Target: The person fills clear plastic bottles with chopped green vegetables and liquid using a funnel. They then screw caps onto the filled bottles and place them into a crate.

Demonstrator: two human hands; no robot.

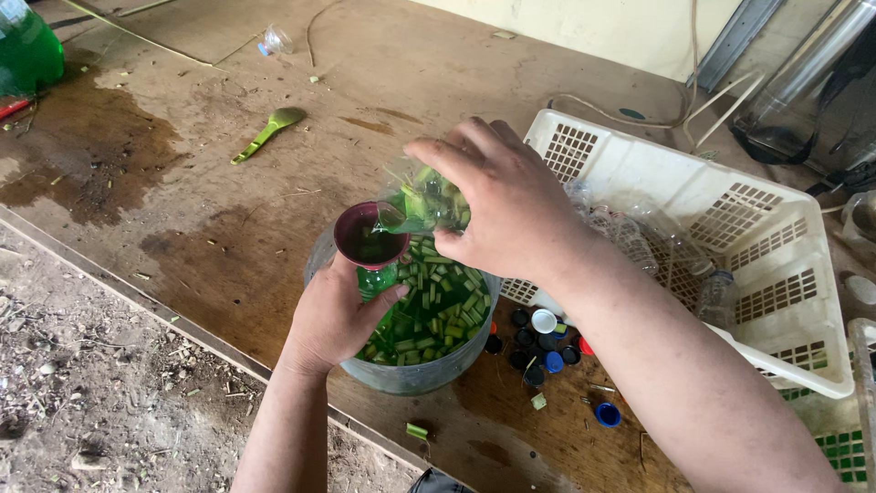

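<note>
Green liquid sits in the small plastic bottle [376, 278] held over the metal bucket [415, 374], which is full of chopped green stalks in green water. The left hand [336, 315] wraps its fingers [379, 301] round the bottle's body, thumb side up, steadying a maroon funnel [365, 235] set in its neck. The right hand [497, 205] is curled closed around a clear plastic cup [422, 203] — tipped toward the funnel, green pieces inside. Beside the bucket lie loose bottle caps [540, 342] and a white basket [730, 228] with empty bottles; a green spoon [271, 131] rests well apart on the wet wooden table [228, 246].
</note>
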